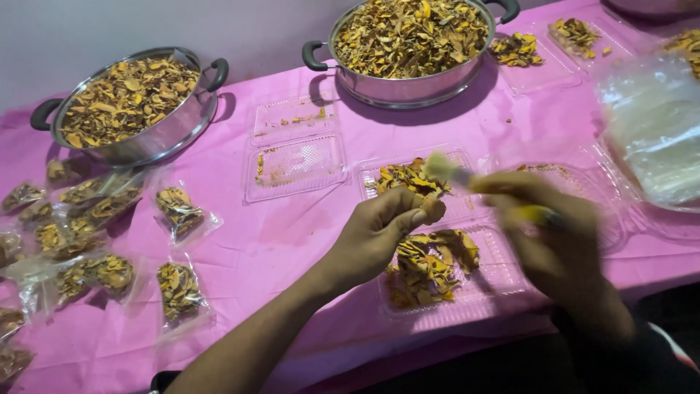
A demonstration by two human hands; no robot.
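Both hands work at the table's (262,241) near edge, with bare pink cloth to their left. The left hand (379,233) pinches dried slices above an open tray (503,281) half filled with them. The right hand (554,233), blurred, grips a yellow tool (536,214). 2 pots (175,128) hold more slices; sealed bags (179,211) lie left.

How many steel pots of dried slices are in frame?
2. One steel pot sits at the far left of the pink table; the other steel pot stands at top centre. A rim at the top right corner may be a third, mostly cut off.
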